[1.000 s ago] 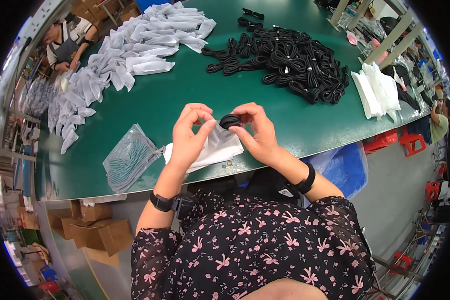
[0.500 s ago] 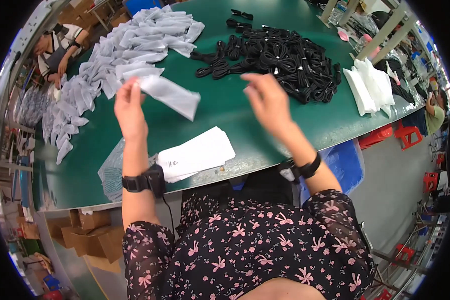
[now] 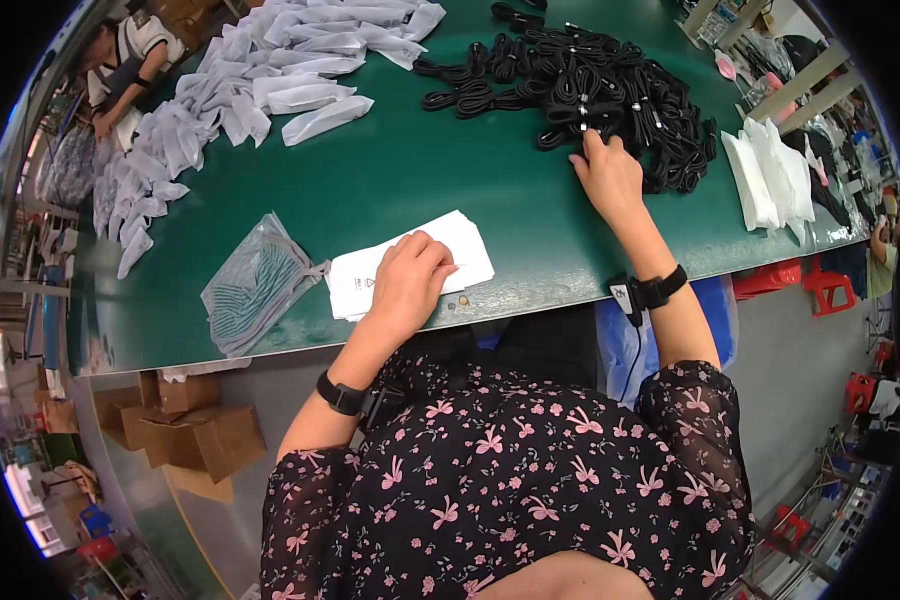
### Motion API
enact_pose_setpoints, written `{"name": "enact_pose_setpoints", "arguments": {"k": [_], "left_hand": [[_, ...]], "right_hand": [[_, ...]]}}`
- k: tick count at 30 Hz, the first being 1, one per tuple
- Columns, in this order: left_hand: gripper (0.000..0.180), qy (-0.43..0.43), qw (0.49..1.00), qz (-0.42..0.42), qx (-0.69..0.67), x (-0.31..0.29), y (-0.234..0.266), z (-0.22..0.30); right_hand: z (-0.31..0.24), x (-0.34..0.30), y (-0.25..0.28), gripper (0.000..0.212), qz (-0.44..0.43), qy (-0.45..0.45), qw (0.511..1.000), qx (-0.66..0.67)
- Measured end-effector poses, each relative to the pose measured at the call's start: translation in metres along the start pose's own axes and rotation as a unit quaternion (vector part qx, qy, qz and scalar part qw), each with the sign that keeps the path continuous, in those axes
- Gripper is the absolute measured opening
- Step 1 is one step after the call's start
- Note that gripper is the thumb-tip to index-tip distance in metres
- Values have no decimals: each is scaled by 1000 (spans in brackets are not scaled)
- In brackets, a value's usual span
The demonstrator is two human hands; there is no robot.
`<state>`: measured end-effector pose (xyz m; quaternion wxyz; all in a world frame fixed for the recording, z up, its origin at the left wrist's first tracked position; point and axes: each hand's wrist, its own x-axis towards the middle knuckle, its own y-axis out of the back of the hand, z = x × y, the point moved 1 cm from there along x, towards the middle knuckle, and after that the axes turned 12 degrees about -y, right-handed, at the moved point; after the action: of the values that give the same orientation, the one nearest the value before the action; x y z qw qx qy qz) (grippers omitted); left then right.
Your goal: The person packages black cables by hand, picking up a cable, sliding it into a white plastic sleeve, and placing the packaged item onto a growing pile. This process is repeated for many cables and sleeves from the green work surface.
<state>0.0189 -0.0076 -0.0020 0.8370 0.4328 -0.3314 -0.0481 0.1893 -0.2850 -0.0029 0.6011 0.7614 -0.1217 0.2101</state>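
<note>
My left hand (image 3: pixel 408 283) is on the stack of flat white bags (image 3: pixel 470 240) near the table's front edge. Its fingers are curled together at the top bag, and the fingertips are partly hidden. At the near side of a heap of black coiled cables (image 3: pixel 660 130), my right hand (image 3: pixel 612 180) has its fingers closed on one cable bundle (image 3: pixel 582 115). Filled whitish bags (image 3: pixel 310 70) lie in a long pile at the far left. One filled bag (image 3: pixel 327 120) sits at that pile's near edge.
A clear bag with a teal striped item (image 3: pixel 260 285) lies left of the stack. White plastic bags (image 3: pixel 770 180) rest at the table's right end. Another person (image 3: pixel 130 70) sits at the far left. Cardboard boxes (image 3: pixel 195 425) stand below the table's front left.
The filled bag has left my left hand and lies by the pile. My left hand has come down to the white stack; my right hand has moved right onto the cables.
</note>
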Motion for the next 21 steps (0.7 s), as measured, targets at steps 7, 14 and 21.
{"name": "enact_pose_setpoints", "arguments": {"k": [7,14,21], "left_hand": [[14,141,982,49,-118,-2,1,7],[11,32,997,19,66,8,3,9],[7,125,990,34,-47,2,-2,2]], "right_hand": [[-3,-55,44,21,-217,-205,873,385],[-37,-95,66,40,-324,-156,735,574],[-60,-107,62,46,-349,-23,788,507]]}}
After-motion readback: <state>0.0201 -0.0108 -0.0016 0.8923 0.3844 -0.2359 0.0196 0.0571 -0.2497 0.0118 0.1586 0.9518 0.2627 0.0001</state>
